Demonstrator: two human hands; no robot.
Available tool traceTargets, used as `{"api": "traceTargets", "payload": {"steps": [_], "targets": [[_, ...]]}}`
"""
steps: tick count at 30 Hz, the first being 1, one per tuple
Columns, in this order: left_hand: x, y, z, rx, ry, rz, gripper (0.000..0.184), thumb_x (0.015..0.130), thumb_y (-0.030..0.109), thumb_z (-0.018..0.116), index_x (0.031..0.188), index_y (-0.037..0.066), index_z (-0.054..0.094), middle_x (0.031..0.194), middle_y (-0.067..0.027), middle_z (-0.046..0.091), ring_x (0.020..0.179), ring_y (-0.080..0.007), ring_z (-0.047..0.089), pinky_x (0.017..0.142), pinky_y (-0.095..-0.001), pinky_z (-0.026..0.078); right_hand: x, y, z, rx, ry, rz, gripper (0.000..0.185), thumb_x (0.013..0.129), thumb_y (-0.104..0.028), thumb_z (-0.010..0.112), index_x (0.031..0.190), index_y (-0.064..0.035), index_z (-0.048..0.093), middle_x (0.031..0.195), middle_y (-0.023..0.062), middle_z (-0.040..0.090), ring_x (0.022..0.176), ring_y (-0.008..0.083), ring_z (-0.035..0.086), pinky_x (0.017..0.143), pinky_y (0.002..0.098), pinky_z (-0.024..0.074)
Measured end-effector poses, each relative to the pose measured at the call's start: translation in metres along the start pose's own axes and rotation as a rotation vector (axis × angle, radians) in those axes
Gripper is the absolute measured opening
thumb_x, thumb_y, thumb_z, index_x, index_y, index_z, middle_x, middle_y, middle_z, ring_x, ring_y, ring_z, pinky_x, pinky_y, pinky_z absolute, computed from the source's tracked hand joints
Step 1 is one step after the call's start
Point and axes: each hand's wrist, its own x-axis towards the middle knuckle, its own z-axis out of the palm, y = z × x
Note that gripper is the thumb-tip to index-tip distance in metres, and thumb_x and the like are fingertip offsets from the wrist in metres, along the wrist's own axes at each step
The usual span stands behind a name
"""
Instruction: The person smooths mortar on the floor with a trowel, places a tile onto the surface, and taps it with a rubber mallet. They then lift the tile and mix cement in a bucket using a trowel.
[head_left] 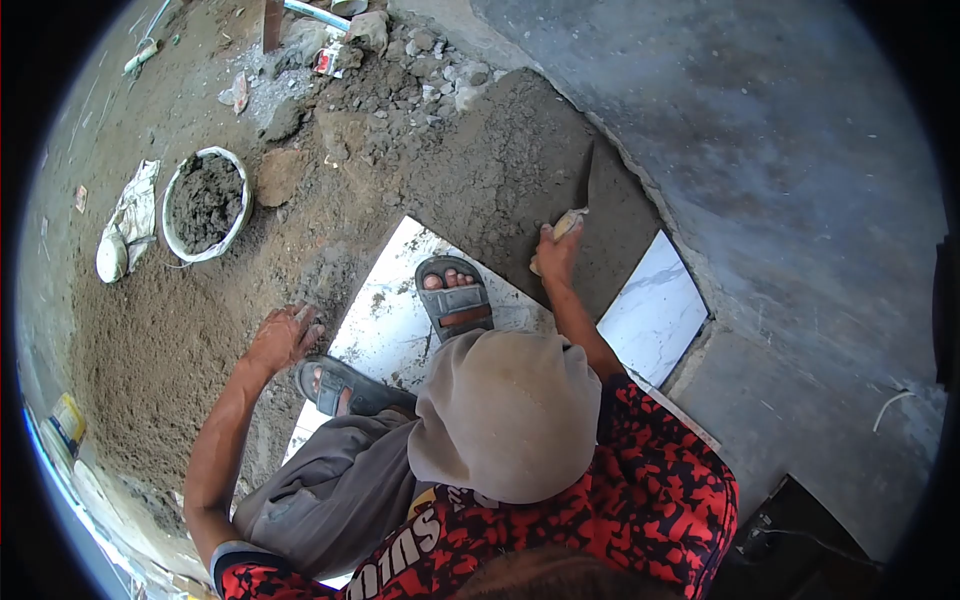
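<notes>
My right hand [558, 252] is closed around the pale handle of a trowel [587, 185]. Its dark blade points away from me over smoothed grey mortar [520, 160], close to the wall's edge. My left hand [285, 340] holds nothing, its fingers apart, low over the soil beside my left sandal [345, 388]. Under my feet lies a white tile [385, 325] with dirt on it; the right sandal [455, 295] stands near its front edge. A cleaner marbled tile [655, 305] sits right of the mortar, along the wall.
A round tub [167, 215] of mortar stands at the left, beside a white cloth bag [135, 215]. Loose soil [140, 350] covers the left floor. Rubble [440, 75] lies at the top. The grey wall [760, 150] borders the right, with a dark object [800, 530] below.
</notes>
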Motion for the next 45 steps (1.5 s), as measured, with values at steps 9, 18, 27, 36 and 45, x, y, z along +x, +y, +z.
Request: {"api": "traceTargets", "payload": {"steps": [9, 18, 27, 36, 45], "targets": [[0.002, -0.003, -0.001, 0.03, 0.036, 0.03, 0.055, 0.097, 0.044, 0.037, 0.133, 0.003, 0.048, 0.134, -0.0206, 0.049, 0.127, -0.0349, 0.043, 0.109, -0.0428, 0.03, 0.074, -0.083, -0.006, -0.286, -0.243, -0.792, 0.053, 0.093, -0.028, 0.05, 0.131, 0.0069, 0.039, 0.118, 0.0344, 0.051, 0.108, 0.0491, 0.05, 0.092, 0.0494, 0.0414], [0.007, 0.004, -0.015, 0.026, 0.033, 0.007, 0.056, 0.097, 0.043, 0.037, 0.133, 0.001, 0.046, 0.136, -0.0205, 0.047, 0.126, -0.0355, 0.043, 0.109, -0.0419, 0.031, 0.087, -0.018, -0.073, -0.515, -0.267, -0.449, 0.05, 0.095, -0.028, 0.047, 0.135, -0.0044, 0.029, 0.095, 0.0348, 0.061, 0.09, 0.0521, 0.058, 0.077, 0.0577, 0.0455], [0.016, -0.001, -0.015, 0.001, 0.02, 0.05, 0.057, 0.097, 0.044, 0.039, 0.134, 0.001, 0.045, 0.135, -0.0243, 0.046, 0.128, -0.0369, 0.041, 0.109, -0.0422, 0.031, 0.041, 0.06, -0.164, -0.621, -0.151, -0.231, 0.05, 0.096, -0.028, 0.047, 0.135, -0.0035, 0.027, 0.095, 0.0355, 0.06, 0.087, 0.0527, 0.058, 0.074, 0.0565, 0.0464], [0.015, 0.011, -0.027, 0.049, 0.071, 0.099, 0.053, 0.098, 0.041, 0.039, 0.134, 0.003, 0.046, 0.131, -0.0234, 0.05, 0.127, -0.0344, 0.043, 0.109, -0.0417, 0.031, 0.082, -0.06, -0.045, -0.47, -0.26, -0.519, 0.049, 0.094, -0.027, 0.05, 0.135, -0.0068, 0.033, 0.099, 0.0345, 0.06, 0.094, 0.0512, 0.057, 0.079, 0.0554, 0.0453], [0.014, 0.007, -0.015, 0.063, -0.032, 0.001, 0.055, 0.098, 0.043, 0.037, 0.133, 0.003, 0.047, 0.132, -0.022, 0.05, 0.128, -0.0344, 0.042, 0.109, -0.0419, 0.03, 0.09, 0.066, -0.166, -0.732, -0.206, -0.307, 0.05, 0.094, -0.029, 0.048, 0.137, -0.0136, 0.028, 0.095, 0.0321, 0.062, 0.09, 0.0502, 0.059, 0.076, 0.0558, 0.0466]]}}
